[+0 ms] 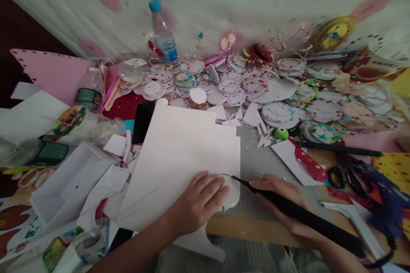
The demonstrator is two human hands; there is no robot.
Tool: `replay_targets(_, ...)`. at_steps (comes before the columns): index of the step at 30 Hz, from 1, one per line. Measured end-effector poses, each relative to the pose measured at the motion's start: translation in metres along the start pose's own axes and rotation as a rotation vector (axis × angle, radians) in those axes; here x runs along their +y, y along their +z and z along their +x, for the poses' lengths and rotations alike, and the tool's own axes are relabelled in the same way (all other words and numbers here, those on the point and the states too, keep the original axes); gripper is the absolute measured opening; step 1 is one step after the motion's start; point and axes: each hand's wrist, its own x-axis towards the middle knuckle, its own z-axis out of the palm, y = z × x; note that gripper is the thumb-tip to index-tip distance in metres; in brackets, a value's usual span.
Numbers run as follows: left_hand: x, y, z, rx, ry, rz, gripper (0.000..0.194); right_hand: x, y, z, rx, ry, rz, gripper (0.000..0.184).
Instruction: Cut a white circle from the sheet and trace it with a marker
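A large white foam board point(179, 149) lies in front of me, with cut-out notches along its right and lower edges. My left hand point(205, 196) rests on it with the fingers stretched out, beside a rounded white piece point(231, 194) at the board's right edge. In my right hand point(282, 204) is a black pen-shaped cutter point(307, 215), gripped like a pencil. Its thin tip touches the board's edge at a dark curved line around the rounded part. Whether that part is fully separated from the board I cannot tell.
Piles of white discs with coloured beads point(278, 113) line the back. A water bottle point(165, 36) stands behind them. At left are a white box point(72, 183), plastic bottles and scraps. Scissors point(346, 177) and a blue tool point(384, 200) lie at right. A phone point(143, 121) is partly under the board.
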Motion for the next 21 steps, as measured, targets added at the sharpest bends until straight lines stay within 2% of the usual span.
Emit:
replay_targets(5, 0.0004, -0.0015, 0.0007, 0.008, 0.002, -0.013, 0.035, -0.0073, -0.0091, -0.0008, 0.037, 0.014, -0.001, 0.022)
replay_targets(8, 0.0006, -0.0023, 0.0012, 0.003, 0.001, -0.013, 0.035, -0.0075, -0.007, -0.0004, 0.062, 0.028, -0.015, 0.021)
replay_targets(14, -0.0007, -0.0029, 0.002, 0.016, 0.01, -0.044, 0.034, -0.0046, -0.0031, -0.0067, 0.032, 0.061, -0.004, 0.022)
replay_targets(19, -0.0007, -0.0035, 0.0016, 0.029, -0.005, -0.116, 0.037, -0.0064, -0.0089, -0.0094, 0.161, 0.116, -0.025, 0.021)
replay_targets(21, -0.001, -0.0037, 0.0011, 0.08, -0.053, -0.21, 0.039, -0.0057, -0.0082, -0.0086, 0.239, 0.155, -0.026, 0.022)
